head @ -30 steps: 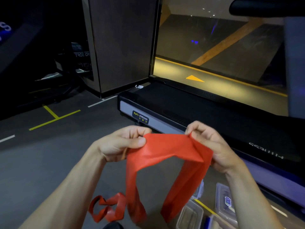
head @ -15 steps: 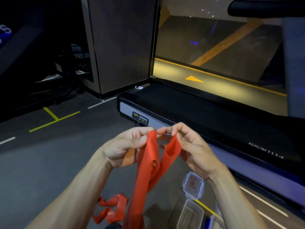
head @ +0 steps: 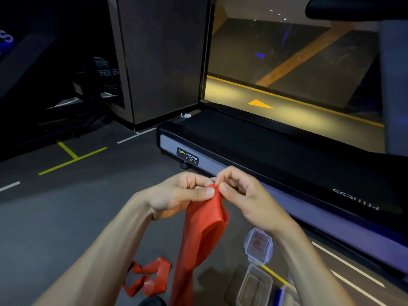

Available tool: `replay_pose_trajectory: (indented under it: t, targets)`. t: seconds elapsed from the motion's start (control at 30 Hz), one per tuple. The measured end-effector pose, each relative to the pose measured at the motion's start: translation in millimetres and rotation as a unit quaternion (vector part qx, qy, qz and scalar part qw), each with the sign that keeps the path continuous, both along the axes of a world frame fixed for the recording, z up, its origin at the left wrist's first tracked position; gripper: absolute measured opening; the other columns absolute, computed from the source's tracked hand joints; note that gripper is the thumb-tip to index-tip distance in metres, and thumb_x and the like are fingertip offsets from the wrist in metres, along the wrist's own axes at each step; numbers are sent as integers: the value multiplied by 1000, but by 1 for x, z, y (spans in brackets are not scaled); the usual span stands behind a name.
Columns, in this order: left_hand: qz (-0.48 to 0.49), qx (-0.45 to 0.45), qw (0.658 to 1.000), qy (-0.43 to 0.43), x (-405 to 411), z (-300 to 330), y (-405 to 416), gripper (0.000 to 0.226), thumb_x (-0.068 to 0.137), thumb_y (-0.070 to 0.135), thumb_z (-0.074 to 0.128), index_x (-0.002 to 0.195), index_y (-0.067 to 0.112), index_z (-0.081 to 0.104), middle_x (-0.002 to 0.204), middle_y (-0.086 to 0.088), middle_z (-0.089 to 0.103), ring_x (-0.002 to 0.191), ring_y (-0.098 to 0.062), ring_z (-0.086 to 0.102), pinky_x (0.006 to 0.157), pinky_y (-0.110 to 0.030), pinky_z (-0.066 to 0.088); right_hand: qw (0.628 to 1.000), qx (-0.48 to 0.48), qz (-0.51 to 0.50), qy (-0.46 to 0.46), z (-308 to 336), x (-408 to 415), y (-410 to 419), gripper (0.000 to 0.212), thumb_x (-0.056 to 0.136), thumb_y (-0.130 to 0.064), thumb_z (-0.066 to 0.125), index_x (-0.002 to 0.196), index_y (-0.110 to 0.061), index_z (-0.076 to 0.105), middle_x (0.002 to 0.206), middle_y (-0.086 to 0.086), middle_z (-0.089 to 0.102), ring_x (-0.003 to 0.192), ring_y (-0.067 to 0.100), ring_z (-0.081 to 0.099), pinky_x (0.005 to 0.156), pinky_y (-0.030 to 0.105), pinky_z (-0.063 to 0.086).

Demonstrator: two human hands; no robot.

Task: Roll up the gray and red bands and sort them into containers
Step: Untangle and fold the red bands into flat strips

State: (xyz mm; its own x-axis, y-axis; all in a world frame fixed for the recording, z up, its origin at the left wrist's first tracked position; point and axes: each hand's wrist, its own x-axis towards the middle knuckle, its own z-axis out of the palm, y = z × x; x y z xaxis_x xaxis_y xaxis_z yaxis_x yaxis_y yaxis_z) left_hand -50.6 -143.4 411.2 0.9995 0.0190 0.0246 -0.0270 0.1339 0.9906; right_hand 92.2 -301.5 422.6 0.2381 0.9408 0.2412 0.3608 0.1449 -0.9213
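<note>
A red band (head: 204, 230) hangs folded from both hands, its doubled length dropping out of the bottom of the view. My left hand (head: 176, 195) pinches its top fold between thumb and fingers. My right hand (head: 240, 193) pinches the same top edge from the right, fingertips touching the left hand's. A second red band (head: 148, 277) lies crumpled on the floor at lower left. An open clear container (head: 254, 286) stands on the floor at lower right, with a clear lid (head: 258, 245) lying just beyond it. No gray band is in view.
A treadmill (head: 265, 155) runs across the floor just beyond my hands. A dark pillar (head: 159, 58) and a window stand behind it. Yellow and white lines mark the gray floor (head: 66, 206). Another container edge with a blue part (head: 279, 294) shows at the bottom.
My hands have come together, bringing the two held ends of the spread red band into one fold. The band now hangs doubled and narrow instead of stretched wide.
</note>
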Motion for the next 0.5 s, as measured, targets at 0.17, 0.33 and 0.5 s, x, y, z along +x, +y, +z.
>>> replay_pose_trajectory:
  t: [0.17,0.33,0.5]
  targets:
    - [8,48,999,22,0,-1,3,13,96,19,64,94,7,66,71,-1,55,67,-11,52,67,-22,43,999,-9,8,-45,1,5,-3,7,102,-22,59,99,-16,62,78,-1,58,73,16,50,73,34,41]
    - [-18,121,992,40,2,-7,5,32,101,23,59,106,-8,62,93,-19,60,88,-29,50,81,-41,39,986,48,7,161,10,7,-4,7,96,-18,58,97,-11,60,72,-1,52,62,7,47,60,18,42]
    - [41,129,991,22,6,-5,0,14,96,23,67,90,10,71,82,-10,66,76,-13,58,76,-25,47,944,91,-8,318,19,16,-7,7,94,-26,64,94,-19,61,79,1,53,64,13,47,59,26,42]
